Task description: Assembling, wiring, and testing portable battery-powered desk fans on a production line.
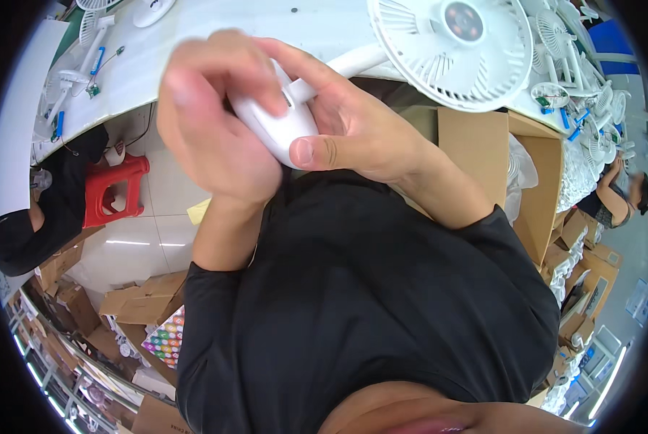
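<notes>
A white desk fan is held up in front of my chest, over the table's front edge. Its smooth rounded base (pixel 277 137) is gripped by my right hand (pixel 363 130), with the thumb along the near edge and the fingers behind. From the base a white stem (pixel 360 61) runs up right to the round, slotted fan head (pixel 454 47). My left hand (pixel 219 119) is curled against the base's left side, its fingers bent and smeared by motion. Whatever it may pinch is hidden.
The white table (pixel 215 16) carries other fan parts, a blue cylinder with wires (pixel 97 61) and, at right, several fans (pixel 555 40). An open cardboard box (pixel 537 163) stands below right. A red stool (pixel 118 192) and a person's dark sleeve (pixel 38 231) are left; another person (pixel 616 195) works far right.
</notes>
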`<action>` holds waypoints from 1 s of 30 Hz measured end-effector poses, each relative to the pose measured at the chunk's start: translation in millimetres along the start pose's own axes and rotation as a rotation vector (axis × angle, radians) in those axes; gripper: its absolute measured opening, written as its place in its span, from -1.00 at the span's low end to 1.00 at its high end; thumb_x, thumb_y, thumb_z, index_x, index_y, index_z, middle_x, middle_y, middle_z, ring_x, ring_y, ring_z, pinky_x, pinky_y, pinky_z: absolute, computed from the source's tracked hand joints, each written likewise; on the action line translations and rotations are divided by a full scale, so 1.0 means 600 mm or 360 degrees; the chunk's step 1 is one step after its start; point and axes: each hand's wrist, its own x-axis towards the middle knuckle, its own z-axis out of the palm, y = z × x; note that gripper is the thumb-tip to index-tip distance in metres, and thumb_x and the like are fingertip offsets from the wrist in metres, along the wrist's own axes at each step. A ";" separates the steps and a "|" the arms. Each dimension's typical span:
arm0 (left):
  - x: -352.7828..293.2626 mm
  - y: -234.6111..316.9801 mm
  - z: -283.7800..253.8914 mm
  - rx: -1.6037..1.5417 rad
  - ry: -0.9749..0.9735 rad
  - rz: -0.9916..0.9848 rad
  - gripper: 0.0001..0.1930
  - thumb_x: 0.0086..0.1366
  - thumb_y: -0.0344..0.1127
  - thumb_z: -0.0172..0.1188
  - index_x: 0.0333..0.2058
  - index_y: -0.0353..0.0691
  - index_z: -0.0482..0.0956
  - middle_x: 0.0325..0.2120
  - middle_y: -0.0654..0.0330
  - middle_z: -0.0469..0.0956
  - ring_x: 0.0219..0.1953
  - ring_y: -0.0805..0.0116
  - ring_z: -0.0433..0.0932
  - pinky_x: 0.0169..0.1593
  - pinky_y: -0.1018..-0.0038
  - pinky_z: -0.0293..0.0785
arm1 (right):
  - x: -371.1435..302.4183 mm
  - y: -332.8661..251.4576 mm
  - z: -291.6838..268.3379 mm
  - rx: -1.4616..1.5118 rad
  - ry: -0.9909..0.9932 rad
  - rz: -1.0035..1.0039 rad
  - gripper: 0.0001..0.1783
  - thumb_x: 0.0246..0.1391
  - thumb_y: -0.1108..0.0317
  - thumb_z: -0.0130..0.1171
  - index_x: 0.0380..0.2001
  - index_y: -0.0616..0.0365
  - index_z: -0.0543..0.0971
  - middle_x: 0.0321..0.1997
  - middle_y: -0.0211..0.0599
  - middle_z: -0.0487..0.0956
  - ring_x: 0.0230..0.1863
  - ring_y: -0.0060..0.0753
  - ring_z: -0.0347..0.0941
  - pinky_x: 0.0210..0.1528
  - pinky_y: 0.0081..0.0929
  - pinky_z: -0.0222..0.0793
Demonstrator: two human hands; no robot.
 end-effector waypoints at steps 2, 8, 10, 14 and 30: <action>0.008 -0.004 -0.009 -0.0055 -0.0017 -0.0095 -0.55 0.49 -0.15 -0.36 -0.47 -0.22 0.42 -0.70 0.28 0.36 -0.62 0.54 0.18 -0.46 0.62 0.14 | 0.002 0.002 -0.002 -0.0031 -0.0037 0.0006 0.00 0.00 0.39 0.34 0.42 0.22 -0.01 0.42 0.02 0.11 0.38 -0.13 0.08 0.37 -0.37 0.02; 0.000 0.002 -0.016 -0.0016 -0.0200 -0.0346 -0.54 0.49 -0.11 -0.36 -0.49 -0.20 0.40 -0.71 0.28 0.34 -0.62 0.53 0.18 -0.46 0.63 0.12 | -0.001 0.025 -0.007 0.0084 -0.0004 0.0033 0.03 -0.01 0.35 0.35 0.42 0.20 -0.03 0.42 0.07 0.10 0.40 -0.08 0.06 0.38 -0.34 0.00; -0.011 0.005 -0.011 0.0196 -0.0303 -0.0278 -0.53 0.48 -0.09 -0.35 -0.50 -0.20 0.40 -0.72 0.29 0.34 -0.61 0.53 0.19 -0.45 0.63 0.12 | -0.004 0.030 -0.009 0.0185 0.0080 0.0085 0.04 -0.02 0.33 0.35 0.43 0.20 -0.03 0.42 0.10 0.09 0.41 -0.05 0.04 0.40 -0.33 -0.03; -0.007 -0.009 -0.010 -0.0174 -0.0121 -0.0521 -0.50 0.48 -0.05 -0.37 -0.50 -0.20 0.41 -0.72 0.29 0.33 -0.62 0.52 0.18 -0.43 0.63 0.12 | -0.001 0.031 -0.011 -0.0075 0.0081 0.0016 0.06 0.00 0.28 0.35 0.43 0.20 -0.07 0.44 0.12 0.04 0.44 -0.01 -0.03 0.42 -0.27 -0.09; -0.003 0.003 -0.019 -0.0642 -0.0070 -0.0651 -0.44 0.46 0.05 -0.41 -0.44 -0.23 0.44 -0.65 0.24 0.37 -0.54 0.48 0.20 -0.33 0.54 0.20 | 0.019 0.017 0.000 -0.0686 -0.0288 -0.0583 0.20 0.01 0.17 0.33 0.44 0.18 -0.32 0.51 0.16 -0.28 0.52 0.09 -0.33 0.46 -0.07 -0.32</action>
